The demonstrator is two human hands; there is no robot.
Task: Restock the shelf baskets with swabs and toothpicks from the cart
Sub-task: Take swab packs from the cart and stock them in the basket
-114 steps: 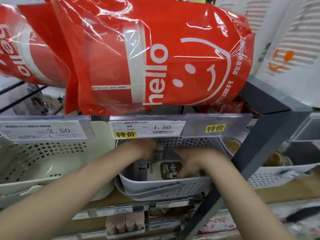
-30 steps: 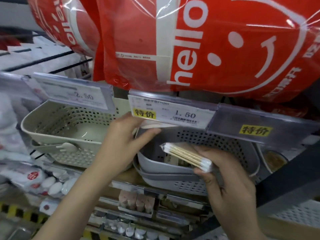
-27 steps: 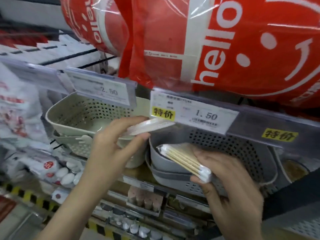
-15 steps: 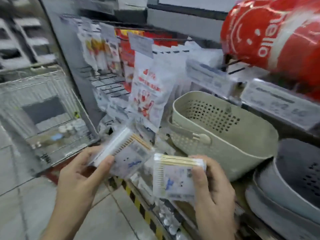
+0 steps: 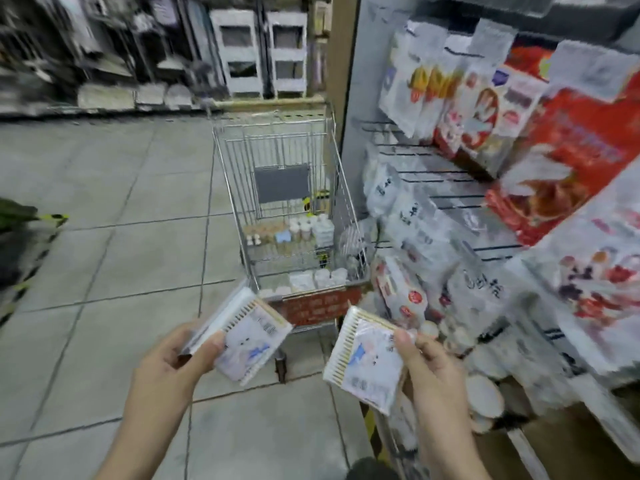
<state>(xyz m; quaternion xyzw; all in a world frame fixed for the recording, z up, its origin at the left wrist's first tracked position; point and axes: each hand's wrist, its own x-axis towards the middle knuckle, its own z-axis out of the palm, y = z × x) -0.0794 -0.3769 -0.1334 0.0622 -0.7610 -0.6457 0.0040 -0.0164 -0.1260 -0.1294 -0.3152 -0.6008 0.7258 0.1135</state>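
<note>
Since half a second ago our view has swung away from the shelf baskets, which are now out of sight, and onto the aisle, with the shopping cart (image 5: pixel 291 209) straight ahead. We have carried both swab packs along, one in each hand.

Our left hand (image 5: pixel 166 368) grips the left swab pack (image 5: pixel 247 336) by its lower corner, thumb on top and fingers curled beneath, the pack tilted up to the right. Our right hand (image 5: pixel 434 370) pinches the right swab pack (image 5: pixel 363 365) at its upper right edge, thumb on the face, so the pack hangs out to the left of the hand. The two packs are held near each other but apart, in front of the cart's near end.

Further out, the cart stands just beside the shelving and holds more stock (image 5: pixel 301 233): small white tubs and flat packs, too blurred to tell swabs from toothpicks. To the right, hanging bags (image 5: pixel 485 98) crowd the wire racks.

As for progress, we judge the restocking to be partway at best. These two packs are not in a basket, and the cart is far from emptied. Whether they are being taken back to the cart or to another basket we cannot tell. What remains is to place them and to bring over the rest of the cart's goods.
</note>
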